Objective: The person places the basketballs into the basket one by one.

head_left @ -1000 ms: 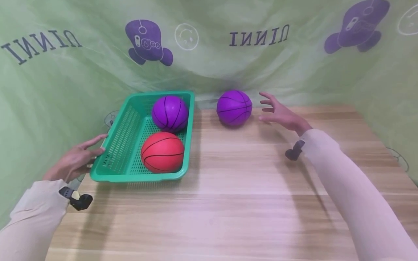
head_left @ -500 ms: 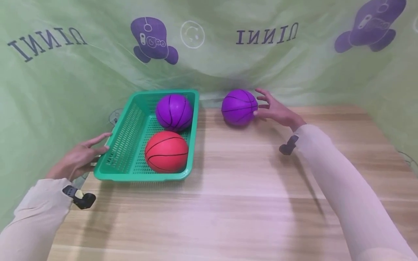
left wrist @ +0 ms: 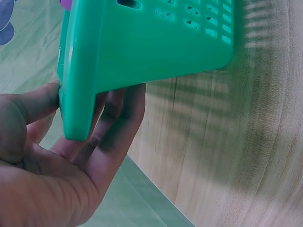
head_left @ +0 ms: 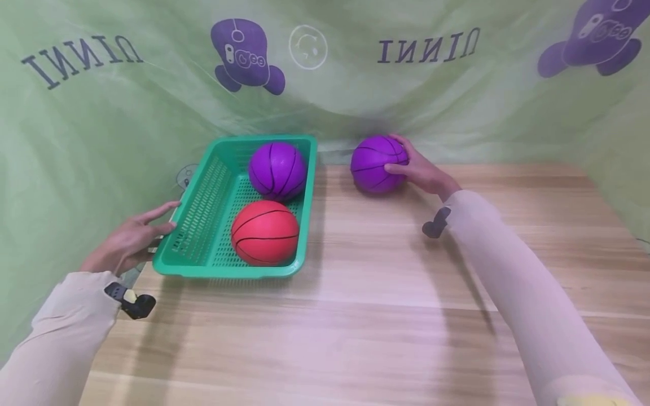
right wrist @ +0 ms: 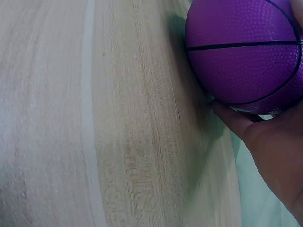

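A purple ball (head_left: 376, 163) lies on the wooden table (head_left: 355, 293) at the back, just right of a green basket (head_left: 205, 186). My right hand (head_left: 413, 169) grips this ball from its right side, fingers curled over it; the right wrist view shows the ball (right wrist: 241, 52) against my palm (right wrist: 270, 146). Inside the basket sit a second purple ball (head_left: 276, 169) at the back and a red ball (head_left: 265, 232) in front. My left hand (head_left: 134, 239) touches the basket's near left corner with straight fingers; in the left wrist view the fingers (left wrist: 113, 123) lie under the basket wall (left wrist: 142, 42).
A green printed cloth (head_left: 127, 113) hangs close behind and to both sides of the table, touching the basket's left side. Bare wood stretches across the middle and front of the table. Small black wrist cameras (head_left: 133, 304) sit on both sleeves.
My right hand has moved left from open air to the purple ball on the table and closed round it. The left hand has stayed at the basket's corner.
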### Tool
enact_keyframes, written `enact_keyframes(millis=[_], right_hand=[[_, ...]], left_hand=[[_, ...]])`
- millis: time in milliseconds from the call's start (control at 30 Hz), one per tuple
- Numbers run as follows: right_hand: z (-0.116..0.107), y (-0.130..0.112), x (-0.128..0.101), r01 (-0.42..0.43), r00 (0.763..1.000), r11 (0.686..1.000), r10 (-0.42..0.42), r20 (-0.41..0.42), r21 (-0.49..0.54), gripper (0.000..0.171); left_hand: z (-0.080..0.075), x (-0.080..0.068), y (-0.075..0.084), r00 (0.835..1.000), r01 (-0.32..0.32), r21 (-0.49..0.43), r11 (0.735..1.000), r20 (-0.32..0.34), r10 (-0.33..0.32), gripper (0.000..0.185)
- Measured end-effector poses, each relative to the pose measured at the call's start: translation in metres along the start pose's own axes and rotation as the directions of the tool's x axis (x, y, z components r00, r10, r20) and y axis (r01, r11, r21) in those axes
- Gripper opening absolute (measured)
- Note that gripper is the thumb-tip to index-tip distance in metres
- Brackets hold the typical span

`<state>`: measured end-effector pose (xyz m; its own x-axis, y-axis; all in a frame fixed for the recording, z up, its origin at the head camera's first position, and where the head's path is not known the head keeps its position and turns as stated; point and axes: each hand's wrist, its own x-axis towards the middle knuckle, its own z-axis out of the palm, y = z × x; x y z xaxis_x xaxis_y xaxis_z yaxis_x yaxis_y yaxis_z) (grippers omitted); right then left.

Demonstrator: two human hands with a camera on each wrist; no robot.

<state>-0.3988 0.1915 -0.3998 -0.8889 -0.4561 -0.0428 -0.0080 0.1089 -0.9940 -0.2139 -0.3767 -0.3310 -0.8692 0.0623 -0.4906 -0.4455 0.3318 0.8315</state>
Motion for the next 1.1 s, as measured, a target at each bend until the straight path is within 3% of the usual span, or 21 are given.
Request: enact_keyframes(millis=[300, 667, 1100], right_hand=[[0.004, -0.007, -0.001, 0.02, 0.999, 0.999, -0.022, -0.03, -0.047, 0.085], [0.008, -0.007, -0.008, 0.041, 0.996, 0.985, -0.052, -0.065, -0.165, 0.084], [0.018, -0.018, -0.019, 0.076, 0.995, 0.99, -0.083, -0.054, -0.12, 0.076]], left_hand=[[0.0, -0.003, 0.005, 1.0, -0.006, 0.013, 1.0, -0.021, 0.006, 0.068], [0.001, -0.003, 0.0, 1.0, -0.019, 0.02, 1.0, -0.014, 0.019, 0.069], [0.004, -0.006, 0.002, 0.999, -0.029, 0.053, 0.998, -0.027, 0.031, 0.067]])
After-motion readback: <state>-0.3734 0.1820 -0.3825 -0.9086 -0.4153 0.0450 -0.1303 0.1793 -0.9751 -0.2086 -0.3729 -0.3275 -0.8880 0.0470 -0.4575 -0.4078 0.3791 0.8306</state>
